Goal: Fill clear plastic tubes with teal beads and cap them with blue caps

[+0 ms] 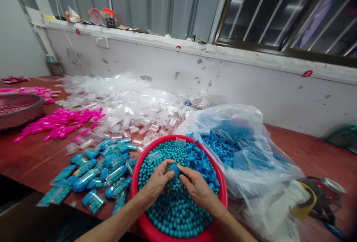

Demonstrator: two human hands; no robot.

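Note:
Over a red basin (135,182) full of teal beads (178,212), my left hand (156,183) and my right hand (198,187) meet at a small blue cap (175,169). Both hands are closed, fingertips pinching the cap from either side. Whatever sits beneath the cap is mostly hidden by my fingers. Several loose blue plastic caps (199,160) lie on the beads at the basin's right. A clear plastic container (154,156) rests on the beads just beyond my left hand.
Left of the basin lie several bead-filled containers with blue caps (115,175). Behind them spreads a heap of clear containers (119,100), with pink pieces (63,121) to its left. A plastic bag (251,145) of blue parts and a yellow tape roll (306,201) are at right.

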